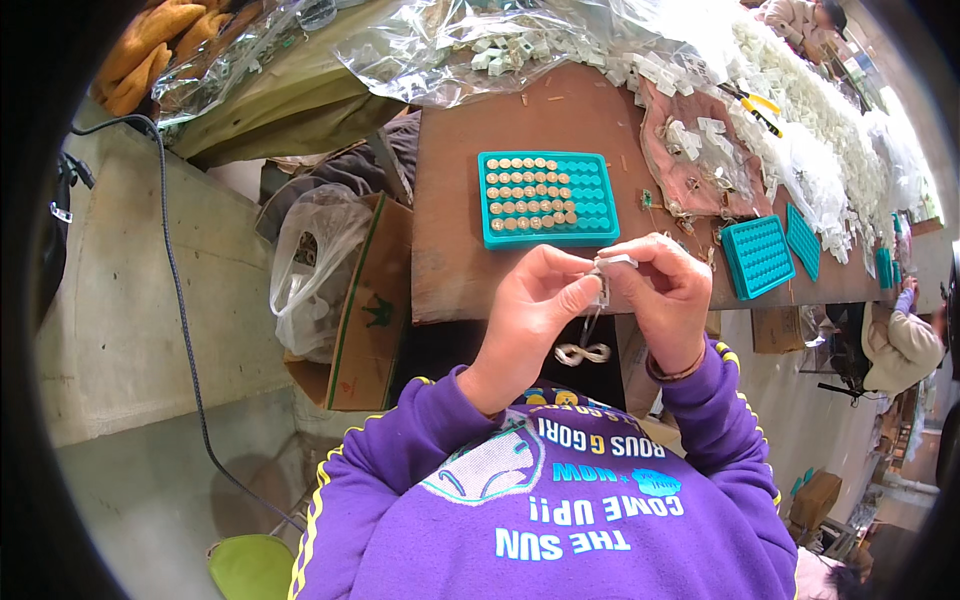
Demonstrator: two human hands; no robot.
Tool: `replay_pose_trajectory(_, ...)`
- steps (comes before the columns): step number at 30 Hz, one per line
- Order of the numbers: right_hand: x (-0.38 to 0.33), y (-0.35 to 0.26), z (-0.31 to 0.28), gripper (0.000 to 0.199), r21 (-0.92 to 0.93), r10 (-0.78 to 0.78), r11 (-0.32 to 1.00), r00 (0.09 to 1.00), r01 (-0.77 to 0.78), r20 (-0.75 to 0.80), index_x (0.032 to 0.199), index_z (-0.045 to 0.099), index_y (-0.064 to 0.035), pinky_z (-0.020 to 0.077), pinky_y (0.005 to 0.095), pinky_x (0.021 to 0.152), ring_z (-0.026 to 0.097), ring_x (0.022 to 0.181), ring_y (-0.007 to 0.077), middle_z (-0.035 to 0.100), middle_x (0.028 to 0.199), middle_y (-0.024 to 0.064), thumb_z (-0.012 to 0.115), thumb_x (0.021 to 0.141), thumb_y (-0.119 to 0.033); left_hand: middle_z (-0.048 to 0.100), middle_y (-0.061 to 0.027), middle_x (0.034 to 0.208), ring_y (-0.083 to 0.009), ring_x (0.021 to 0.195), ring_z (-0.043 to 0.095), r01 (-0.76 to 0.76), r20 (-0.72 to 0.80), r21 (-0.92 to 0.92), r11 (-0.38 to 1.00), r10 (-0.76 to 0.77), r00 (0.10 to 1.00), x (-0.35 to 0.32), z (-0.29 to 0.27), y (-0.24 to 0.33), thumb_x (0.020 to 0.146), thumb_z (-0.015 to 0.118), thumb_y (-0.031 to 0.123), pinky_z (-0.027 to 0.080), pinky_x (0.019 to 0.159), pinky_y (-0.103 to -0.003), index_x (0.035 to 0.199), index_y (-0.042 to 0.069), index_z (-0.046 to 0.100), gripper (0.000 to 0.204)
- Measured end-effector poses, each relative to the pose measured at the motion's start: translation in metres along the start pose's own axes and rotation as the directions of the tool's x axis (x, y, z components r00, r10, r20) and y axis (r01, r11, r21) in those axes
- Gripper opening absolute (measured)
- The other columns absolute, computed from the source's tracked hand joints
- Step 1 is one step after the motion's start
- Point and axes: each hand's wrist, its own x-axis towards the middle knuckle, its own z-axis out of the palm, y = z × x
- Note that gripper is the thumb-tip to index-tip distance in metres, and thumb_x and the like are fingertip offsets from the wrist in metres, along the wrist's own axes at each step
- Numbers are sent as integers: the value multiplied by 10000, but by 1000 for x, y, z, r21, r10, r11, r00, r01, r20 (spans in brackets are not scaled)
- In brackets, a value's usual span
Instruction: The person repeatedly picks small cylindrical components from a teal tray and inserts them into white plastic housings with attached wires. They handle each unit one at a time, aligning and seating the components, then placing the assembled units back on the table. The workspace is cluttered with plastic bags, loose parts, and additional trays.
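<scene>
My left hand (540, 305) and my right hand (665, 295) meet just over the table's near edge, fingers pinched together. Between their fingertips is a small white plastic part (618, 261); its finer details are too small to make out. Below the fingers hangs a pale cable (582, 353), looped into a small bundle. Just beyond my hands lies a teal tray (550, 241). Several rows of its round pockets hold small brass-coloured discs (528, 192), while the pockets on its right side hold none.
Two more teal trays (757, 258) lie at the right. Behind them are a pink cloth (690, 140), yellow-handled pliers (755, 106) and a heap of white plastic parts (800, 150). A cardboard box (365, 320) with a clear plastic bag (315, 270) stands left. Another person (903, 340) sits far right.
</scene>
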Motion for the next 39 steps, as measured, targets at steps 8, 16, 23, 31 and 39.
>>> replay_pose_trajectory(8, 1, -1, 5, 329, -278, -460, 832, 878, 479, 137, 1048, 705, -21, 571, 329, 711, 693, 837, 274, 695, 980, 133, 739, 721, 3, 629, -44, 1077, -122, 925, 625, 189, 109, -356, 915, -160, 981, 4, -8, 1, 998, 551, 228, 499, 860, -285, 1130, 71, 560, 206)
replay_pose_trajectory(16, 13, 0, -1, 298, -354, -567, 679, 765, 644, 304, 1017, 689, -20, 567, 345, 723, 681, 819, 255, 678, 973, 102, 731, 722, -31, 525, -65, 1324, -168, 1230, 508, 320, 211, -502, 804, -245, 946, 4, -15, -11, 1050, 401, 326, 418, 1053, -364, 1339, 82, 456, 381)
replay_pose_trajectory(23, 19, 1, -4, 297, -390, -630, 589, 705, 707, 326, 985, 675, -16, 565, 342, 692, 674, 760, 242, 670, 940, 96, 750, 699, -46, 558, -78, 1276, -175, 1186, 550, 266, 141, -400, 877, -228, 964, 1, -6, -3, 1031, 446, 276, 433, 1041, -363, 1302, 40, 485, 360)
replay_pose_trajectory(31, 19, 6, -10, 255, -326, -627, 630, 709, 705, 322, 949, 660, -8, 557, 332, 630, 665, 699, 241, 661, 868, 85, 716, 700, -2, 635, -71, 1125, -116, 1049, 603, 113, 7, 41, 993, -113, 994, -1, -6, 5, 938, 582, 127, 476, 923, -278, 1178, -7, 576, 274)
replay_pose_trajectory(39, 13, 12, -10, 249, -312, -601, 682, 750, 661, 276, 962, 668, -14, 551, 327, 638, 676, 722, 237, 684, 896, 91, 723, 720, -38, 630, -73, 1140, -129, 1016, 616, 237, 53, -166, 957, -231, 971, 0, -8, 1, 975, 561, 173, 491, 916, -294, 1202, 3, 554, 284)
